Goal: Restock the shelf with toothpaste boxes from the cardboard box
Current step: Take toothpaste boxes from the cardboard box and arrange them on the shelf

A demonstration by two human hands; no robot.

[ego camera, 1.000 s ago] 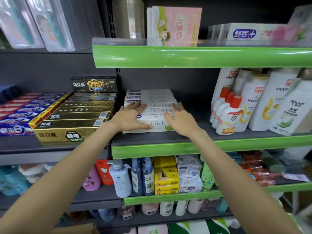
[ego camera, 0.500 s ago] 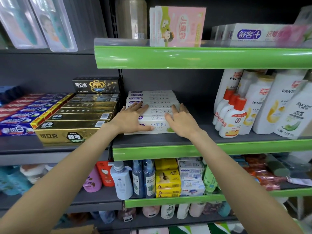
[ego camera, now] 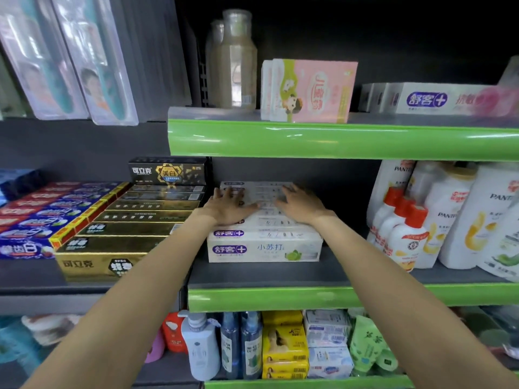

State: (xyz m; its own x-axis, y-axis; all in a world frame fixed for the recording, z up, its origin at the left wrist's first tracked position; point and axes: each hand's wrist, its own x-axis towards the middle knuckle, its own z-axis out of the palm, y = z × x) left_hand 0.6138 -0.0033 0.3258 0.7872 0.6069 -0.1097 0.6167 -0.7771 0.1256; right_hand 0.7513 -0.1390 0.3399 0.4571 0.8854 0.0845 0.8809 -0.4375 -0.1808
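Head view, left hand: the left hand point(ego camera: 224, 204) is lying palm down on top of the white toothpaste boxes point(ego camera: 264, 234), fingers spread and straight, pressing rather than gripping.
Head view, right hand: the right hand point(ego camera: 300, 204) is resting flat on the same rows, just beside the left, fingers extended toward the back of the shelf and grasping nothing.
Head view, toothpaste boxes: they are lying on their sides in a row running front to back on the grey middle shelf point(ego camera: 266, 273), the front box facing out with purple and green print.
Head view, left neighbours: gold toothpaste boxes point(ego camera: 126, 234) are lying just beside the white ones, red-and-blue boxes point(ego camera: 42, 217) further left.
Head view, right neighbours: white shampoo bottles point(ego camera: 449, 217) and red-capped bottles point(ego camera: 404, 234) are standing upright on the same shelf, apart from the white boxes.
Head view, above: a pink box point(ego camera: 309, 91) is standing on the green-edged upper shelf point(ego camera: 337, 138).
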